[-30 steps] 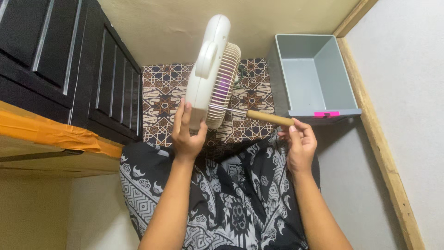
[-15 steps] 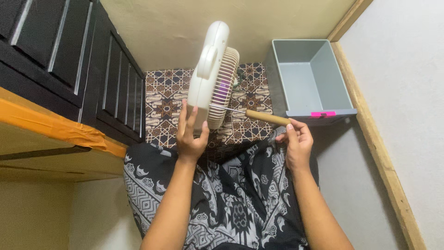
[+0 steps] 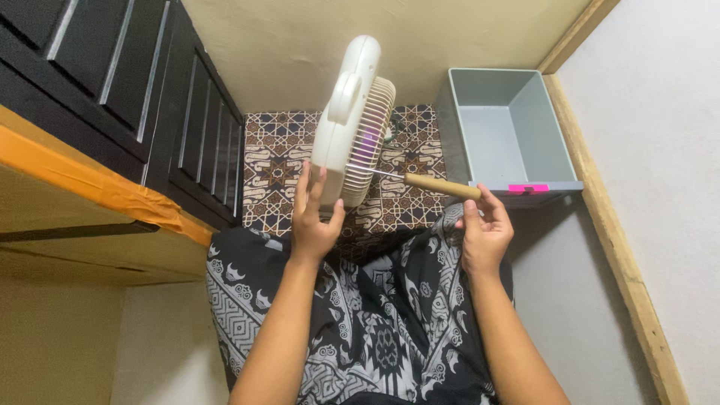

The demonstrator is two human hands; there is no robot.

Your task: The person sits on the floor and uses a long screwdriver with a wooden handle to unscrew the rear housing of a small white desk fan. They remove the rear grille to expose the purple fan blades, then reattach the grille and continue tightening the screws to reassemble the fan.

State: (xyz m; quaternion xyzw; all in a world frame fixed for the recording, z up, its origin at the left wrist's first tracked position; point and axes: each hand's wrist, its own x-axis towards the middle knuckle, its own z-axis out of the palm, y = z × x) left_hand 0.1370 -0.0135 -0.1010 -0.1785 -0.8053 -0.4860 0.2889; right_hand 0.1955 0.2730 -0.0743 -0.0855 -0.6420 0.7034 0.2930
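Observation:
A small cream-white fan [image 3: 351, 124] stands on edge over a patterned brown mat [image 3: 279, 161], its grille facing right. My left hand [image 3: 313, 217] grips the fan's lower edge from below. My right hand [image 3: 486, 232] holds a screwdriver [image 3: 439, 185] by its wooden handle. Its thin metal shaft points left, and the tip touches the fan's grille. Both forearms reach forward over my lap, which is covered in black-and-white patterned cloth [image 3: 375, 330].
An open grey plastic bin [image 3: 559, 154] with a pink tag sits at the right, beside a wooden strip [image 3: 615, 247] along the pale wall. A black panelled cabinet [image 3: 180, 127] and an orange-edged wooden shelf [image 3: 97, 187] stand at the left.
The view has shifted a little. My right hand has slid toward the rear end of the screwdriver handle. The fan stays held in my left hand.

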